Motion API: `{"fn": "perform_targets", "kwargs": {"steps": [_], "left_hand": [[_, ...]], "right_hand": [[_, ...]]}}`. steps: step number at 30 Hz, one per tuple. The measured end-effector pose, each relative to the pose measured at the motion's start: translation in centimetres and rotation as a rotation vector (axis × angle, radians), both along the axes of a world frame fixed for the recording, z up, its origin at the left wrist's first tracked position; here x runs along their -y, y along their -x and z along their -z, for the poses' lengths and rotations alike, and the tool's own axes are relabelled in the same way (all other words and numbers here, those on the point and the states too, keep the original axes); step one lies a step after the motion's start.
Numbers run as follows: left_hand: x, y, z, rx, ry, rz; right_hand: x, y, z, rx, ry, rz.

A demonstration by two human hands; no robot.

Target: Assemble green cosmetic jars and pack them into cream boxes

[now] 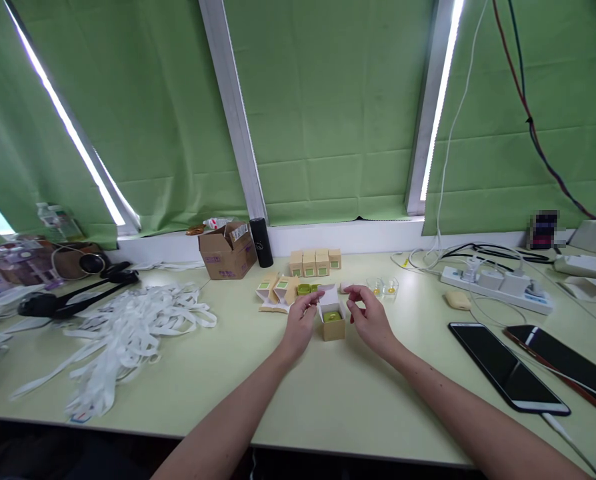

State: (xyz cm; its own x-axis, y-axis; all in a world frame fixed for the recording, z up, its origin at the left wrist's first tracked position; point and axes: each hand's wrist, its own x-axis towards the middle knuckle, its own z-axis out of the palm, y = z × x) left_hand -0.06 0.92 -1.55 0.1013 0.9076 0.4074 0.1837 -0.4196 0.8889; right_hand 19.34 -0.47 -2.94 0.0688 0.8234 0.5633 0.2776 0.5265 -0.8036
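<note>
At twelve o'clock, green blinds (328, 113) back the pale surface (373, 407); white ribbons (138, 333) heap toward nine. Centrally, an open kraft box (334, 330) stands between left hand (301, 320) and right hand (371, 317), fingers slightly parted; whether gripping, I cannot tell.

Labels and print are in sight, but we can read no words.
On the brown cardboard carton (223, 257) at the back of the bench (378, 410), we see purple print (227, 274) and, on a flap, a white label (239, 232) with dark marks, all too small to make out. The black cylinder (261, 243) beside it carries a small pale emblem (259, 246) whose form we cannot settle. In the row of small kraft boxes (309, 258), the fronts bear square green labels (310, 271) with pale borders; the folded kraft boxes (273, 300) nearer us show similar green patches (282, 284). Whatever these say is illegible to us at this size.
</note>
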Motion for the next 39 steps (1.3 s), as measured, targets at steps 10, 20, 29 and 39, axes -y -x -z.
{"fn": "perform_targets", "kwargs": {"steps": [10, 20, 29, 39], "left_hand": [[0.23, -0.24, -0.25, -0.101, -0.091, -0.003], [0.55, -0.48, -0.36, -0.150, -0.079, -0.010], [0.52, -0.92, -0.09, -0.090, -0.016, -0.032], [0.65, -0.86, 0.07, -0.147, 0.020, -0.006]], "right_hand": [[0.11, 0.02, -0.13, 0.023, 0.009, 0.028], [0.28, 0.03, -0.24, 0.061, 0.003, 0.019], [0.20, 0.09, -0.07, 0.027, 0.061, 0.010], [0.01, 0.10, 0.24, 0.059, 0.175, -0.021]]}}
